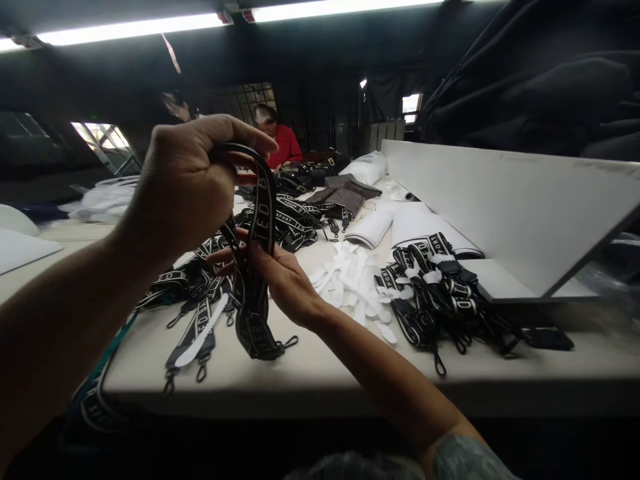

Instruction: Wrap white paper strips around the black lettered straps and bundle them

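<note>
A black bag strap (263, 213) with white lettering hangs in a loop above the table. My left hand (195, 177) is raised and closed around the top of the loop. Lower down, my right hand (285, 277) grips the same strap with the thumb in front and fingers behind. The strap's folded lower end, with a dark metal clip (291, 342), hangs near the table's front. Beneath and left of my hands lie more lettered straps (195, 327), one with a white paper strip (203, 333) on it. Loose white strips (350, 283) are heaped right of my right hand.
A bundle of straps (435, 293) lies on the right of the table (320, 363). Behind it are white rolls (430, 230) and an upright white board (505, 207). Dark grey fabric (345, 193) lies further back. A person in red (287, 143) sits beyond, with another person beside.
</note>
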Motion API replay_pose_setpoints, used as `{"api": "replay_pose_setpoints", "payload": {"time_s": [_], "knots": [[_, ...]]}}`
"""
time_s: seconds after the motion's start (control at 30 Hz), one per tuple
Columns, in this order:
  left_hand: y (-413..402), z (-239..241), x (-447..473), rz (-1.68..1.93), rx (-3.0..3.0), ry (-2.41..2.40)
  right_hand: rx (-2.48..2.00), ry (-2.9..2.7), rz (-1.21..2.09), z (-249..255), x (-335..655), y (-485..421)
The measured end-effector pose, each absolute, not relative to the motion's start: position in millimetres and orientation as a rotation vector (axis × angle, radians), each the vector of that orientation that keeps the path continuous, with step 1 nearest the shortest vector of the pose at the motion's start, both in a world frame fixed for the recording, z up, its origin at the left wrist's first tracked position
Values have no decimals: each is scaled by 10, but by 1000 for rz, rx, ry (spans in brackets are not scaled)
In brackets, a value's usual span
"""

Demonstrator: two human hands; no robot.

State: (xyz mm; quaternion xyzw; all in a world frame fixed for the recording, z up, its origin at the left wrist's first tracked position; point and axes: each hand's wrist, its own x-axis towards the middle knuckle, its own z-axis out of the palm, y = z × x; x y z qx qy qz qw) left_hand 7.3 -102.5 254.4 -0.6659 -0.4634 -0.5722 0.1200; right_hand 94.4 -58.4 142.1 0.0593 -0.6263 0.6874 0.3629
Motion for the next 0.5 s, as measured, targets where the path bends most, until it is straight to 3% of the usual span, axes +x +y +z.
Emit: {"api": "replay_pose_setpoints", "payload": {"time_s": [0.5], "knots": [[-1117,2694,165,-1204,-2140,-1084,113,-1756,1386,1571,1168,-610]]}}
